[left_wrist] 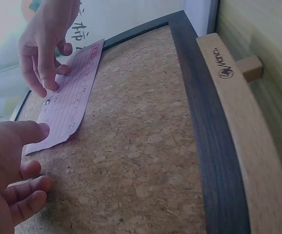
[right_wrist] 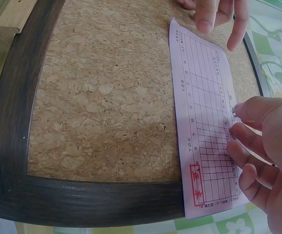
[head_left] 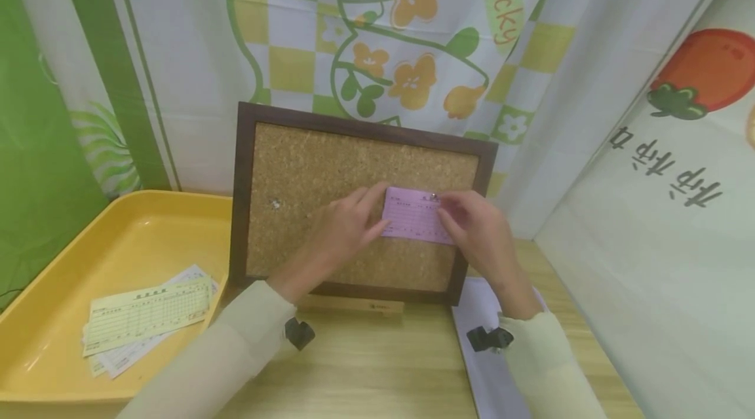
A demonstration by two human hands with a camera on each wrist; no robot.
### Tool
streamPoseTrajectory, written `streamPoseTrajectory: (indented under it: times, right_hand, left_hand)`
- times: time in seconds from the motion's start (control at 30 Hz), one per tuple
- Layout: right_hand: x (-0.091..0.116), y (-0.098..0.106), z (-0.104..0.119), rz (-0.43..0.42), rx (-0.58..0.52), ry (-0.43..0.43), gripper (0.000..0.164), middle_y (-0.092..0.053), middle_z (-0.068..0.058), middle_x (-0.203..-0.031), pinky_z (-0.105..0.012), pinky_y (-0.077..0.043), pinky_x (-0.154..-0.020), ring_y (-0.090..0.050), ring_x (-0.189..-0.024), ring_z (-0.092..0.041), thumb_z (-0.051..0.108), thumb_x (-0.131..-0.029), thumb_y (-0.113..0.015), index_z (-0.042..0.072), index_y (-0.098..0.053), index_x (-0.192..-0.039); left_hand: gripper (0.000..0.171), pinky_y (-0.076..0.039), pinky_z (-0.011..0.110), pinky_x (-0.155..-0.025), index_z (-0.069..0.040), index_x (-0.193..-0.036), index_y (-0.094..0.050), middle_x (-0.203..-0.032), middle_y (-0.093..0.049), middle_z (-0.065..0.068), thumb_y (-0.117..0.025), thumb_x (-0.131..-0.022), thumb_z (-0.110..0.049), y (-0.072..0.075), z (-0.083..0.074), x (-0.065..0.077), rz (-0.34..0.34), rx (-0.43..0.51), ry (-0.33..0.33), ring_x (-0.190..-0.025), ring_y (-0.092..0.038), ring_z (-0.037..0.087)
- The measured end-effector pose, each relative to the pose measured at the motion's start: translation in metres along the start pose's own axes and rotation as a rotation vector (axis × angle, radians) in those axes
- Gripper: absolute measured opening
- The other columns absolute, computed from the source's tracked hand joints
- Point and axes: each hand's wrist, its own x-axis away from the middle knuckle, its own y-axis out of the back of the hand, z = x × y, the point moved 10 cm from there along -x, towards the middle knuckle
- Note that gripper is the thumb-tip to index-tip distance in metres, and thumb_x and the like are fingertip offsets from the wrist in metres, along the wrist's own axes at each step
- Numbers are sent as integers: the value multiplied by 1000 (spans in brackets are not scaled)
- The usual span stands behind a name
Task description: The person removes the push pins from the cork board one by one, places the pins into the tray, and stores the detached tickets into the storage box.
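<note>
A pink printed slip (head_left: 409, 216) lies against the right half of a dark-framed corkboard (head_left: 330, 157) that leans upright. My left hand (head_left: 348, 225) rests at the slip's left edge, index finger by the top corner and thumb (left_wrist: 36, 131) on the lower part. Its other fingers are loosely bent over the cork. At the top edge, the thumb and index finger of my right hand (head_left: 483, 232) pinch a small shiny pushpin (head_left: 434, 196). In the right wrist view a red stamp marks one end of the slip (right_wrist: 204, 122), whose opposite corner lifts slightly.
Another shiny pin (head_left: 275, 204) sits on the cork at left. A yellow tray (head_left: 53, 268) on the left holds several slips, a yellow-green one (head_left: 147, 314) on top. A wooden stand (head_left: 354, 304) supports the board; a pale lilac flat item (head_left: 486, 366) lies at right.
</note>
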Motion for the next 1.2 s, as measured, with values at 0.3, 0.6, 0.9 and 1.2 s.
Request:
streamPoseTrajectory:
  times: [0.3,0.6,0.9,1.2]
  right_hand:
    - [-2,0,1,-10,-15,14,22,-73,-8,-101,-41,-55,-77,-68,-88,-24,7,-89,-80,4,-72,-110]
    - [-4,-1,2,-6,-19,14,21,-72,-9,-99,-41,-55,-75,-68,-86,-24,7,-90,-80,4,-72,-109]
    - [-6,-4,1,11,-18,-24,19,-72,-10,-98,-43,-55,-75,-67,-85,-25,7,-90,-79,3,-72,-108]
    - [-9,-5,3,12,4,-40,19,-71,-10,-96,-42,-56,-73,-67,-84,-25,8,-90,-79,4,-72,-108]
  left_hand:
    - [51,-36,18,-41,-7,-135,-60,-93,-70,6,-81,-91,-22,-3,3,-9,15,0,28,-50,-47,7]
    - [40,-39,20,-42,-10,-128,-63,-82,-65,0,-79,-92,-13,-6,8,-15,24,77,71,-55,-52,8]
    - [21,-41,22,-45,-14,-115,-70,-76,-58,-6,-75,-94,-12,-11,9,-19,53,160,131,-57,-50,7]
    - [12,-46,23,-55,-13,-104,-69,-80,-59,-6,-73,-94,-15,-11,5,-24,64,223,161,-66,-54,8]
